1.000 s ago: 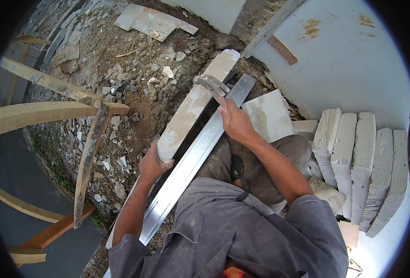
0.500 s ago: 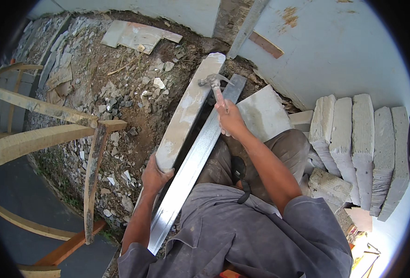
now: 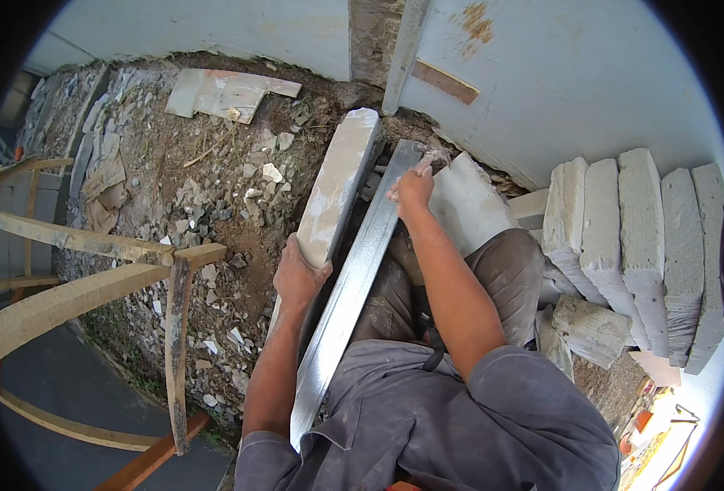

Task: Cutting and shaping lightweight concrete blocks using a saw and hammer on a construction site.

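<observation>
My right hand (image 3: 413, 192) is closed round the handle of a claw hammer (image 3: 436, 157). The hammer's head is partly hidden and hangs by the far end of a shiny metal channel (image 3: 349, 282); I cannot tell whether they touch. This channel slants from my lap toward the wall. Left of it, along the same slant, a long pale slab (image 3: 339, 184) stands on edge with patchy plaster on its face. My left hand (image 3: 299, 274) grips the slab's near part, thumb on the right side and fingers over the left.
Several grey blocks (image 3: 599, 225) lean in a row at the right by the wall (image 3: 542, 90). A white slab (image 3: 468, 200) lies beyond my knee. On the left stands a wooden frame (image 3: 75, 237) before rubble ground (image 3: 214, 196). A broken board (image 3: 223, 90) lies farther back.
The hammer has swung from above the pale slab to the right, to the metal channel's far end. My left hand stays on the slab. The whole view has shifted slightly.
</observation>
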`<state>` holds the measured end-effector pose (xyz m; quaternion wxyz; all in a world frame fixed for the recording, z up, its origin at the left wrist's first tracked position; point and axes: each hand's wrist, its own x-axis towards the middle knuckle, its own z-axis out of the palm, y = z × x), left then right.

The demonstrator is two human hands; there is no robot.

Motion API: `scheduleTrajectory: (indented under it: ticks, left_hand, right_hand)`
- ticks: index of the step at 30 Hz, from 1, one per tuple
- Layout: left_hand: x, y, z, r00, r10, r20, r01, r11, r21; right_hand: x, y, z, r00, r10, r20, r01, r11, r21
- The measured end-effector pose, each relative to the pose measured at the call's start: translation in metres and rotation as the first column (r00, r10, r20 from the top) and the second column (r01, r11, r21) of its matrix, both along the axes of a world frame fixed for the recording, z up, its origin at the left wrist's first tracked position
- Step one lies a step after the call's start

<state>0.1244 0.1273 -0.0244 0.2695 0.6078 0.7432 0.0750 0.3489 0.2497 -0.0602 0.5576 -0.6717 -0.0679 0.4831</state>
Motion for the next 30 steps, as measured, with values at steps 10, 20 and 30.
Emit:
scheduleTrajectory:
  ticks: [10, 20, 30]
  left_hand:
    - [-0.006, -0.002, -0.010, 0.999, 0.016, -0.038, -0.014, 0.999, 0.047]
    - [-0.010, -0.002, -0.023, 0.999, -0.036, 0.016, 0.034, 0.994, 0.107]
    - [-0.018, -0.007, -0.017, 0.999, -0.041, -0.018, 0.041, 0.999, 0.000]
  right_hand:
    - [-0.039, -0.001, -0.009, 0.995, 0.099, -0.032, -0.102, 0.989, -0.109]
    - [-0.016, -0.043, 0.006, 0.654, 0.281, 0.703, -0.466, 0.881, 0.080]
    - [-0.019, -0.044, 0.045, 0.008, 0.556, 0.831, -0.888, 0.386, -0.249]
